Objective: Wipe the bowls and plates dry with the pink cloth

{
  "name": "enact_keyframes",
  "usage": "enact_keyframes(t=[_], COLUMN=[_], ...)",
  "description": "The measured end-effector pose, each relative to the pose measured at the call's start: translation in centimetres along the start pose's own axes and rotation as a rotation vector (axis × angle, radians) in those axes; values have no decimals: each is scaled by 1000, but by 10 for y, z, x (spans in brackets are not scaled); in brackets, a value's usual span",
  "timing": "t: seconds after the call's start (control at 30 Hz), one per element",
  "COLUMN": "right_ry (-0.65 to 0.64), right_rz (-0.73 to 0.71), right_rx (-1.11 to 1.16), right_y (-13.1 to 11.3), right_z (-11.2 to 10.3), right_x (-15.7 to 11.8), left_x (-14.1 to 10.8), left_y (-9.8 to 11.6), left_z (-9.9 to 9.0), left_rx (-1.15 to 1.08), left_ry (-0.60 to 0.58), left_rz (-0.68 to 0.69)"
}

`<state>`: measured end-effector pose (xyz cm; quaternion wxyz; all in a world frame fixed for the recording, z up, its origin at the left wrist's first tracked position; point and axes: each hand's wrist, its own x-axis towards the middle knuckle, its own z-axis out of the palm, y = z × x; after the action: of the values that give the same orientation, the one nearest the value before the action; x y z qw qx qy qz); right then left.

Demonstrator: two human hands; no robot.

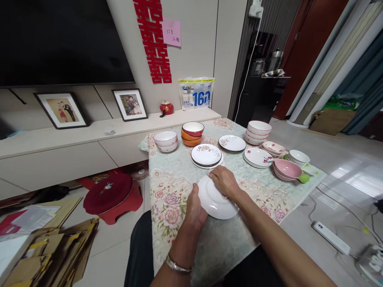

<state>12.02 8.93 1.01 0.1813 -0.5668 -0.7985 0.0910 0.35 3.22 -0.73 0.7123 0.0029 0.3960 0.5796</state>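
A plain white plate (218, 204) is between my two hands, low over the near part of the cloth-covered table. My left hand (196, 210) grips its left rim, thumb up and the other fingers partly hidden. On its far right side, my right hand (224, 182) has its fingers curled over the rim. A raised ring shows on the plate; I cannot tell which side faces up. Just beyond it lies a stack of brown-flowered plates (206, 154), with a white rim showing underneath. Another brown-flowered stack (232, 143) sits farther back.
White bowls (166, 141) and red and orange bowls (193, 133) stand at the back left. Rightward are red-flowered plates (257, 157), stacked white bowls (258, 132), pink leaf-shaped dishes (287, 169) and small white dishes (298, 156). A red stool (112, 193) stands left of the table (170, 223).
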Motion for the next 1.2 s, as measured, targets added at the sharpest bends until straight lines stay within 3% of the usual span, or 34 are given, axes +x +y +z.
enact_keyframes(t=[0.2,0.37,0.43,0.6,0.73,0.83,1.0,1.2], right_ry=[-119,-89,-48,-20,-8,-50,-44,54], right_rz=[-320,-515,-461,-66,-18,-119,-435,-612], right_rx=[26,112,144,11,-15,15,143,325], right_y=[-41,-33,-20,2,-7,-23,-38,-18], right_z=[2,2,1,1,3,5,5,0], right_x=[-20,-33,-24,7,11,-2,-38,-72], left_x=[-4,-3,-1,2,1,-2,-6,-5], left_y=[7,8,7,6,7,9,10,10], left_z=[0,-2,-2,-1,0,0,2,0], left_rx=[-129,-187,-170,-75,-90,-106,-224,-152], left_ry=[-10,-65,-90,-72,-70,-79,-75,-14], left_rz=[-38,-44,-54,-81,-84,-88,13,-59])
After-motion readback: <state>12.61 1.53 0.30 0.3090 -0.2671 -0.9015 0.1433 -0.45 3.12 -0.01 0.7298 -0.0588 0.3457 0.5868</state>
